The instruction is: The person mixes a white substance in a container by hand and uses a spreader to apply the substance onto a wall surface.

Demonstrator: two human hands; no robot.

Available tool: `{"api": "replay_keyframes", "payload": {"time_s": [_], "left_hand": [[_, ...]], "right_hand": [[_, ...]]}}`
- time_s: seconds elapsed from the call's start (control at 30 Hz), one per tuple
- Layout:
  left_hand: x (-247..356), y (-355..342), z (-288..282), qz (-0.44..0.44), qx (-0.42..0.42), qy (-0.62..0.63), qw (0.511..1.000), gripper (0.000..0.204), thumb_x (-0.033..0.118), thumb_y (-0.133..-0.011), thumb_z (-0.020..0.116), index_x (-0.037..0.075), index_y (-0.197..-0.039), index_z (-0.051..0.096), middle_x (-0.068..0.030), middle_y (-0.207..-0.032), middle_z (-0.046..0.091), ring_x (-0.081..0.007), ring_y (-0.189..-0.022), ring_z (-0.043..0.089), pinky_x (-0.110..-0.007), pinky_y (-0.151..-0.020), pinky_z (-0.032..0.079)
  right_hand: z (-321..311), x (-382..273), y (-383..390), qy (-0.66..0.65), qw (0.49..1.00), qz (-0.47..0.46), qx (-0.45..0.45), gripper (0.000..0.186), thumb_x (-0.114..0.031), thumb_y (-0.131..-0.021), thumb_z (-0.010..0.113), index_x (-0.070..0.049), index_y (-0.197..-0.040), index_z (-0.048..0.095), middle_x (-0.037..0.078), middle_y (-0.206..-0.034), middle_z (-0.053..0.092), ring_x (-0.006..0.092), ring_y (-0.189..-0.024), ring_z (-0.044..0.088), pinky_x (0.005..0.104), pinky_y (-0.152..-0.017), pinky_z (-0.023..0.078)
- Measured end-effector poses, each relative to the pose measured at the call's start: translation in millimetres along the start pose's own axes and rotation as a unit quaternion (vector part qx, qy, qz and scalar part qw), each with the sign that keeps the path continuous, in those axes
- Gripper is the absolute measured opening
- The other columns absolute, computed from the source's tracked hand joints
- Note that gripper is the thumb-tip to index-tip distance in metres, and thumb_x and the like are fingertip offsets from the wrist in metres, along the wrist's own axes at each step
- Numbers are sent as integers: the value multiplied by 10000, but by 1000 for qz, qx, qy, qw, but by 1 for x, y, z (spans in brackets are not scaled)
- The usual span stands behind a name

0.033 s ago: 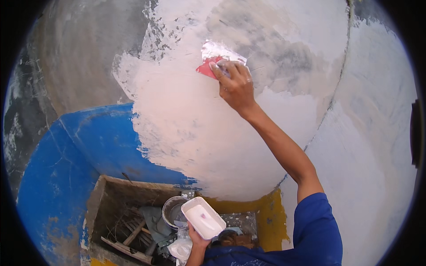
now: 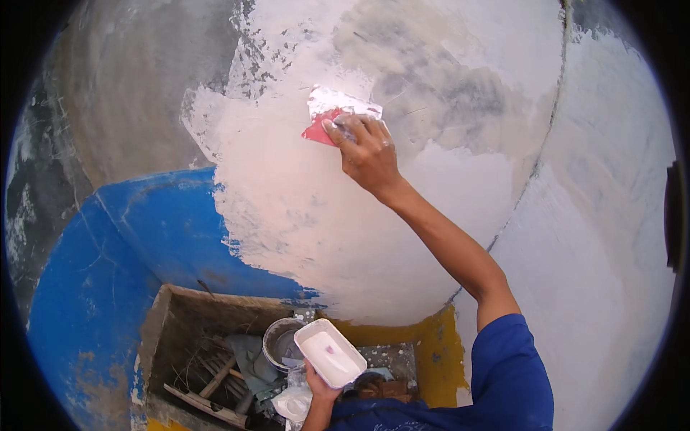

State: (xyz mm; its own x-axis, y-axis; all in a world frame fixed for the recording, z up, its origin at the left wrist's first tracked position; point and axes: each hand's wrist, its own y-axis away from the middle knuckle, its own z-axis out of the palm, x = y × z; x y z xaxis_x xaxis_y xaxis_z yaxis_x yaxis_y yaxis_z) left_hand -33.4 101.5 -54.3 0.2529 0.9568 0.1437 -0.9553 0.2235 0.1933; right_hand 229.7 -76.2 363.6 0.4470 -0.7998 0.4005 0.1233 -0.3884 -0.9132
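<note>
My right hand [image 2: 369,152] grips a putty knife [image 2: 321,129] with a red handle part and a wide blade smeared white. Its blade is against the wall [image 2: 287,190], on the patch coated with whitish putty. Fingers and thumb are closed round the tool, and white smears mark them. Low in front of my body, my left hand [image 2: 321,388] holds a white rectangular tray [image 2: 332,355] from its near side. White putty lies in the tray, with a small pinkish spot in the middle.
Below the wall is a concrete trough [image 2: 159,323] with wood pieces [image 2: 215,381], a grey cloth [image 2: 253,363], a round bucket [image 2: 277,337] and a white plastic bag [image 2: 291,404]. Blue paint [image 2: 158,223] covers the lower left wall. A crack [image 2: 535,169] runs down the right side.
My right hand and the putty knife have moved a little left and down across the wall. The left hand and tray stay nearly in place.
</note>
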Motion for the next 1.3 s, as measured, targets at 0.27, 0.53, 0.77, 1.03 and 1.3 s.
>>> {"api": "replay_keyframes", "payload": {"time_s": [0.27,0.53,0.77,1.03,1.3], "left_hand": [[2,7,-1,9,3,21,1000,703,637,-941,444,161,-1456,406,-114,-1384,525,-398,-1254,525,-643,-1030,412],[-1,1,-1,-4,-5,-11,1000,718,645,-939,440,165,-1470,387,-114,-1392,521,-399,-1262,520,-643,-1034,410],[-7,-3,6,-15,-8,-7,1000,713,646,-935,451,185,-1475,384,-104,-1413,505,-395,-1266,514,-646,-1031,412],[-7,3,8,-6,-1,-13,1000,680,631,-947,446,191,-1464,398,-92,-1397,515,-381,-1252,524,-637,-1026,415],[-1,7,3,3,18,-5,1000,646,617,-962,424,190,-1445,423,-83,-1370,537,-371,-1244,534,-626,-1033,411]], "right_hand": [[-12,36,-1,85,988,85,97,502,24,-710,676,-173,-1171,696,38,-1071,638,251,-983,577,409,-800,431],[-30,-29,52,-112,991,34,-64,329,-28,-765,688,-145,-1070,724,35,-1010,665,251,-914,634,396,-766,519],[-111,155,-58,48,981,67,175,414,25,-767,713,-180,-1125,743,54,-977,683,265,-886,608,351,-743,514],[-44,22,57,32,998,47,-35,413,13,-724,663,-161,-1095,712,28,-1045,640,249,-991,606,391,-797,512],[-57,6,78,11,992,110,56,521,64,-678,691,-164,-1145,723,33,-1046,659,258,-962,586,408,-845,440]]}}
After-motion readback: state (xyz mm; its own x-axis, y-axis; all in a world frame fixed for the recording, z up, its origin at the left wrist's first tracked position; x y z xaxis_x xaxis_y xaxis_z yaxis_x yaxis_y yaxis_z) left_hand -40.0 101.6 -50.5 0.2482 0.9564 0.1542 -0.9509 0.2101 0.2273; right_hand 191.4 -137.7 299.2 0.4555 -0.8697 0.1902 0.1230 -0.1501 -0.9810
